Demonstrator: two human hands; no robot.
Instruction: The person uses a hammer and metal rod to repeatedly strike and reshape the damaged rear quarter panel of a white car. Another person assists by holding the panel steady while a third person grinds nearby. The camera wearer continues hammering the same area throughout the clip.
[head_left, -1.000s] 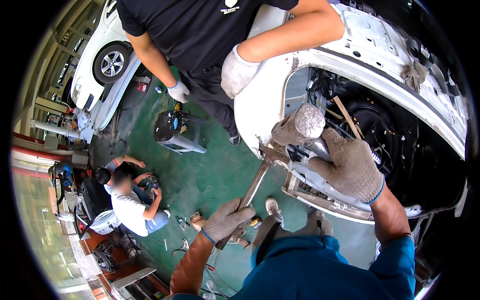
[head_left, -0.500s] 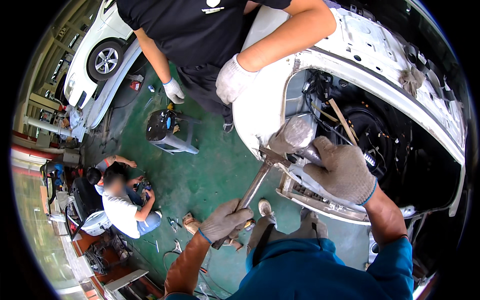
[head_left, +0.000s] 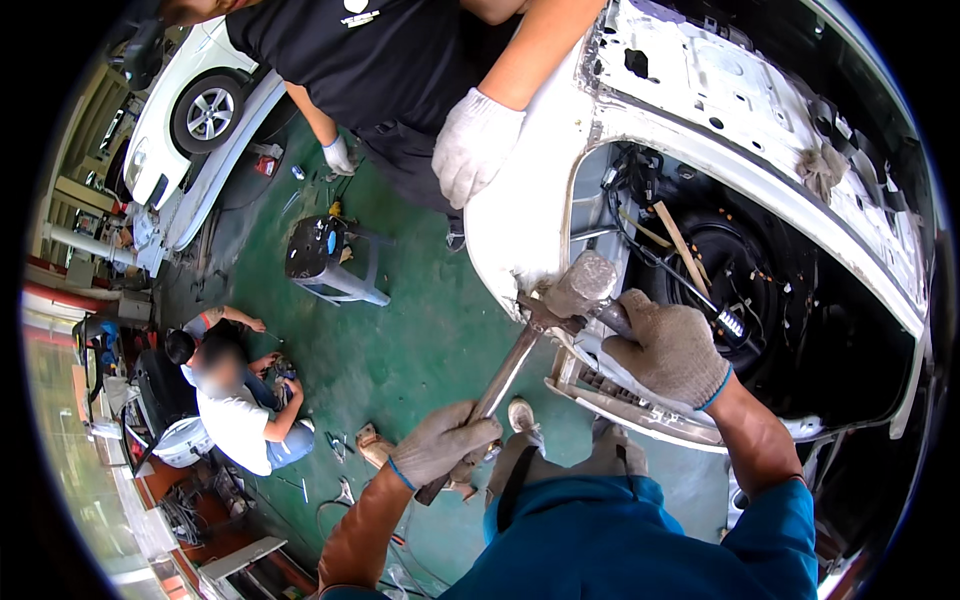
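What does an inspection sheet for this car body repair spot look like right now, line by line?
Surface: green workshop floor, scuffed, with loose tools lying on it.
Job's things: hammer, metal head against the edge of the white car body.
Clutter: small dark stool; scattered hand tools.
Hands: left hand, gloved, grips the hammer handle; right hand, gloved, rests at the body's lower edge beside the hammer head.
Cables: black wiring hangs inside the open body.
Surroundings: co-worker's gloved hand on the body; another person crouches on the floor; white car behind.
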